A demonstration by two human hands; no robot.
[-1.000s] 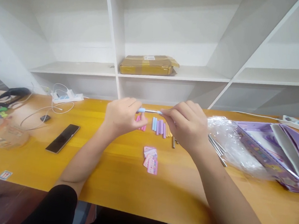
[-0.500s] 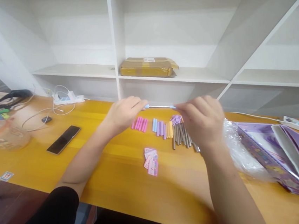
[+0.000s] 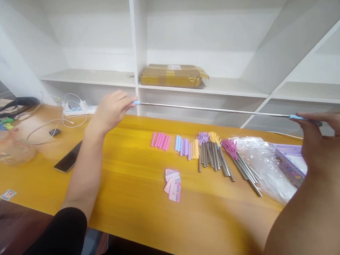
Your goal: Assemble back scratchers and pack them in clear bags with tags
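A thin metal telescopic rod [image 3: 213, 109] with light blue ends stretches level between my hands, above the back of the table. My left hand [image 3: 113, 110] pinches its left blue end. Its right blue end is pinched by my right hand [image 3: 334, 133]. Below the rod lie pink tubes [image 3: 160, 141], light blue tubes [image 3: 177, 143], purple tubes [image 3: 185, 148] and yellow tubes [image 3: 194, 149]. To their right are metal rods [image 3: 212, 155] with purple, yellow and magenta hand-shaped heads [image 3: 230, 147]. Small pink cards [image 3: 173, 185] lie nearer me.
Clear plastic wrap [image 3: 266, 169] and a purple box [image 3: 290, 161] are at the right. On the left are a phone [image 3: 68, 158], cables, a power strip [image 3: 89, 110] and a plastic container [image 3: 8, 146]. A cardboard parcel [image 3: 171, 75] sits on the shelf.
My hands have moved far apart, left hand leftward and right hand rightward, both higher in view. The rod between them is now much longer. The magenta heads have come into view.
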